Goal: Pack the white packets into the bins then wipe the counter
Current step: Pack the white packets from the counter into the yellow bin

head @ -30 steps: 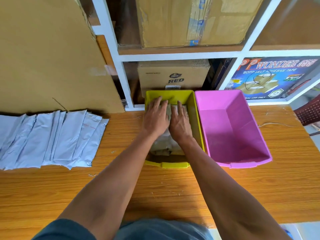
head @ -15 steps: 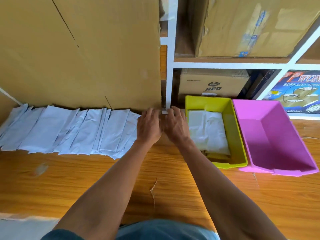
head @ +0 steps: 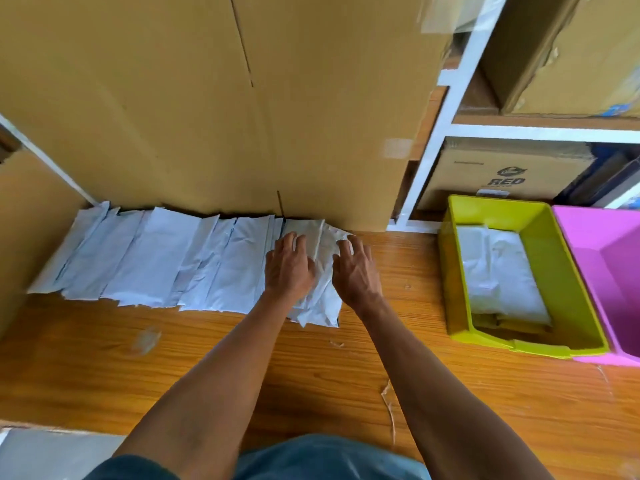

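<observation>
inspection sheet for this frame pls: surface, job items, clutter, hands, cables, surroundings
Surface: wooden counter, worn, with a peeling strip near the front edge.
Job's things: row of white packets overlapping along the back; yellow bin already holds packets; pink bin beside it, what shows of it empty.
Clutter: torn scrap and a pale smear on the counter.
Hands: left hand and right hand, fingers spread, rest on the rightmost packet.
Cables: nothing seen.
Surroundings: large cardboard box behind the packets; white shelving with more cartons.
</observation>
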### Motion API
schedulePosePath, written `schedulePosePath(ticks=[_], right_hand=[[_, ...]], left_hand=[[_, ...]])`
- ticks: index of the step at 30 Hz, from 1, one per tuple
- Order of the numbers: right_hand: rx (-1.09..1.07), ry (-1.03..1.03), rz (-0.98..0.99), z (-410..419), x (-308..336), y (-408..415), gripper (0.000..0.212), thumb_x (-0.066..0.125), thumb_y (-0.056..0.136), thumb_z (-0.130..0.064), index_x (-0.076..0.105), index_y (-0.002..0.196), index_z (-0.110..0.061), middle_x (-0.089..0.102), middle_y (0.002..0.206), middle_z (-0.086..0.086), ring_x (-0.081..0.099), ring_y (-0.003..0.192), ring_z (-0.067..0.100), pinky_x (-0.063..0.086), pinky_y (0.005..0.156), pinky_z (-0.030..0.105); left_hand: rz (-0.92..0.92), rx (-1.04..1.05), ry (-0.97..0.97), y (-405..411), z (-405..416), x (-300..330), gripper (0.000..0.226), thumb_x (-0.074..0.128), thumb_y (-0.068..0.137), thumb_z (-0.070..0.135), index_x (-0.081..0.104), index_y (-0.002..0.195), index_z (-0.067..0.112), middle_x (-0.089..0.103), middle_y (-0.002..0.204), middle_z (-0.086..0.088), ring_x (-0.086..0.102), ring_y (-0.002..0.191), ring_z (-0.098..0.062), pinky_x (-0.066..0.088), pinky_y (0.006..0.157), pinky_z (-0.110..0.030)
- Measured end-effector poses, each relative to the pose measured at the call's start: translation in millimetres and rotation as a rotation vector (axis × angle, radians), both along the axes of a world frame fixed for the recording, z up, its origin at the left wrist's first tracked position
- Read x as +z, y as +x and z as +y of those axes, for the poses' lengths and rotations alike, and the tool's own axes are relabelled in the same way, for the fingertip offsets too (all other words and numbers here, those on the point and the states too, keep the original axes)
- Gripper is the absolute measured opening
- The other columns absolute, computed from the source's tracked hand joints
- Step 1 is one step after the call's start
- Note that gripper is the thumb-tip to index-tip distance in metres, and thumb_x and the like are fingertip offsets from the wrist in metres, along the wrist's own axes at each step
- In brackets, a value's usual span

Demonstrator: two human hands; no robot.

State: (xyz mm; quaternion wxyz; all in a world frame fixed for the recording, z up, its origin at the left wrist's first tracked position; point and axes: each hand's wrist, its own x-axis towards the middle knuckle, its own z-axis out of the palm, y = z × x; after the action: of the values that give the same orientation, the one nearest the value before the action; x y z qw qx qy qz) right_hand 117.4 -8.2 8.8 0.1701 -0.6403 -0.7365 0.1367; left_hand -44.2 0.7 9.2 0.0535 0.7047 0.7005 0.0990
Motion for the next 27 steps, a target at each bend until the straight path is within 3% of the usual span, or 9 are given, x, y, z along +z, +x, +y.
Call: schedulePosePath(ticks=[5, 9, 12, 16, 20, 22, 25, 27], right_hand=[[0.015, -0.066, -0.02, 3.6, -16.8, -33.2, 0.047, 0.047, 0.109, -0.031, 0.039, 0.152, -0.013, 0.032, 0.164, 0.018, 0.036, 0.145, 0.039, 0.041, 0.116, 0.053], [0.012, -0.17, -0.104, 6.2, -35.1, -44.4, 0.062, 0.044, 0.11, -0.045, 0.02, 0.164, -0.024, 0.009, 0.174, 0.011, 0.006, 0.161, 0.036, 0.022, 0.128, 0.053], [-0.015, -0.21, -0.157, 4.0, -46.4, -39.0, 0.063, 0.039, 0.111, -0.044, 0.013, 0.167, -0.03, -0.004, 0.176, 0.005, -0.003, 0.161, 0.038, 0.017, 0.128, 0.056], [-0.051, -0.253, -0.184, 4.7, -46.8, -26.9, 0.066, 0.04, 0.112, -0.036, 0.004, 0.167, -0.037, -0.012, 0.176, 0.001, -0.008, 0.161, 0.04, 0.012, 0.129, 0.057], [-0.083, -0.265, -0.24, 6.1, -38.6, -11.6, 0.092, 0.046, 0.1, -0.002, -0.002, 0.167, -0.042, -0.018, 0.175, 0.006, -0.013, 0.16, 0.042, 0.008, 0.131, 0.055], [-0.09, -0.256, -0.241, 5.4, -34.2, -6.5, 0.1, 0.048, 0.095, 0.006, 0.0, 0.167, -0.043, -0.016, 0.176, 0.008, -0.013, 0.16, 0.043, 0.01, 0.131, 0.055], [-0.113, -0.237, -0.166, 5.8, -30.5, -8.1, 0.09, 0.045, 0.098, 0.002, 0.004, 0.168, -0.038, -0.007, 0.176, 0.009, -0.007, 0.16, 0.044, 0.014, 0.13, 0.057], [-0.105, -0.222, -0.104, 7.3, -31.6, -14.4, 0.074, 0.042, 0.108, -0.018, 0.002, 0.168, -0.035, -0.005, 0.177, 0.01, -0.003, 0.16, 0.045, 0.012, 0.13, 0.058]], left_hand=[[-0.018, -0.098, -0.147, -26.7, 10.7, -24.5, 0.075, 0.049, 0.106, 0.043, 0.018, 0.167, 0.014, 0.019, 0.174, -0.015, 0.026, 0.157, -0.035, 0.032, 0.123, -0.048], [-0.041, -0.16, -0.158, -32.7, 14.3, -37.6, 0.079, 0.05, 0.105, 0.047, 0.015, 0.168, 0.014, 0.015, 0.175, -0.016, 0.019, 0.16, -0.036, 0.025, 0.128, -0.049], [-0.043, -0.167, -0.155, -35.9, 17.6, -42.0, 0.08, 0.049, 0.105, 0.051, 0.014, 0.169, 0.018, 0.01, 0.176, -0.017, 0.013, 0.161, -0.038, 0.023, 0.128, -0.052], [-0.087, -0.143, -0.177, -35.5, 21.0, -43.9, 0.087, 0.048, 0.102, 0.063, 0.01, 0.169, 0.023, 0.002, 0.176, -0.02, 0.009, 0.161, -0.044, 0.02, 0.128, -0.054], [-0.081, -0.158, -0.205, -31.0, 22.4, -44.3, 0.095, 0.052, 0.096, 0.071, 0.008, 0.169, 0.028, -0.003, 0.176, -0.017, 0.005, 0.162, -0.042, 0.018, 0.128, -0.057], [-0.103, -0.173, -0.204, -29.4, 21.6, -44.2, 0.095, 0.057, 0.094, 0.068, 0.011, 0.169, 0.031, -0.004, 0.177, -0.012, 0.005, 0.162, -0.039, 0.017, 0.126, -0.059], [-0.116, -0.177, -0.167, -27.2, 20.1, -46.1, 0.096, 0.057, 0.092, 0.071, 0.015, 0.168, 0.031, 0.0, 0.177, -0.01, 0.009, 0.161, -0.04, 0.02, 0.125, -0.064], [-0.114, -0.162, -0.136, -24.9, 20.5, -45.8, 0.095, 0.054, 0.092, 0.074, 0.013, 0.168, 0.033, -0.001, 0.177, -0.01, 0.009, 0.161, -0.042, 0.023, 0.125, -0.063]])
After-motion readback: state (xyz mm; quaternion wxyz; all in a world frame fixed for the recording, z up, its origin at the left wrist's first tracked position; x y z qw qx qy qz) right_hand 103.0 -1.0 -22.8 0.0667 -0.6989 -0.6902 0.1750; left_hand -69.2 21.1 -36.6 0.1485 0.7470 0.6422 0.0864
